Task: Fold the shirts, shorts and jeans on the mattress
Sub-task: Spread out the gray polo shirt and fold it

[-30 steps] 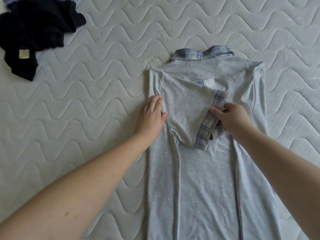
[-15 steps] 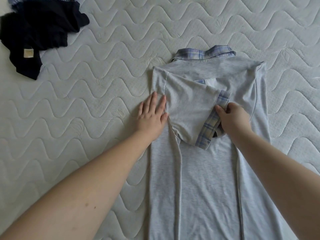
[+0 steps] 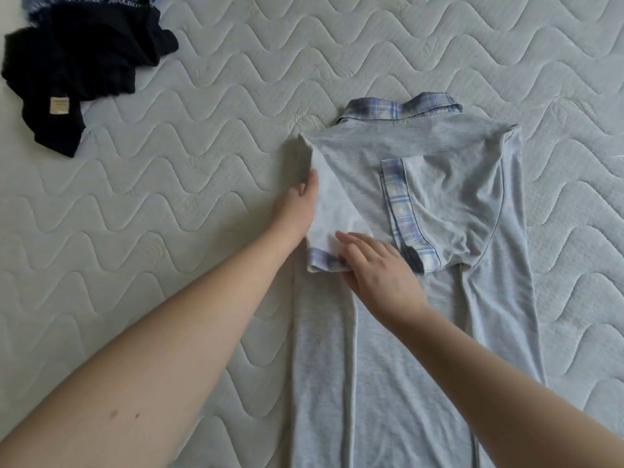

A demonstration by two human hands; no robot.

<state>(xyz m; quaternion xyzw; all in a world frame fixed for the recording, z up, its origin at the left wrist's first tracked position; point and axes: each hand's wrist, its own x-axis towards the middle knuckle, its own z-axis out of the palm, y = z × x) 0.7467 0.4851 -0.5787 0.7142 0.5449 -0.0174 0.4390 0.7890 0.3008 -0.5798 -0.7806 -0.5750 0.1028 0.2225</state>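
A grey shirt [image 3: 388, 349] with a blue plaid collar [image 3: 401, 108] lies on the quilted mattress [image 3: 169, 214], both long sides folded inward. Its right sleeve [image 3: 449, 204] lies folded across the upper back. The left sleeve [image 3: 332, 211] runs down the shirt's left edge and ends in a plaid cuff [image 3: 320, 263]. My right hand [image 3: 381, 271] pinches that cuff, fingers on top and thumb below. My left hand [image 3: 295, 209] rests flat against the left fold, its fingers hidden under the sleeve.
A crumpled dark navy garment [image 3: 84, 59] with a tan label lies at the far left corner of the mattress. A bit of blue patterned fabric [image 3: 101, 1] shows behind it at the top edge.
My right hand has carried the left sleeve's cuff from the shirt's middle over to the left edge, turning the sleeve over my left fingers. The right sleeve is uncovered.
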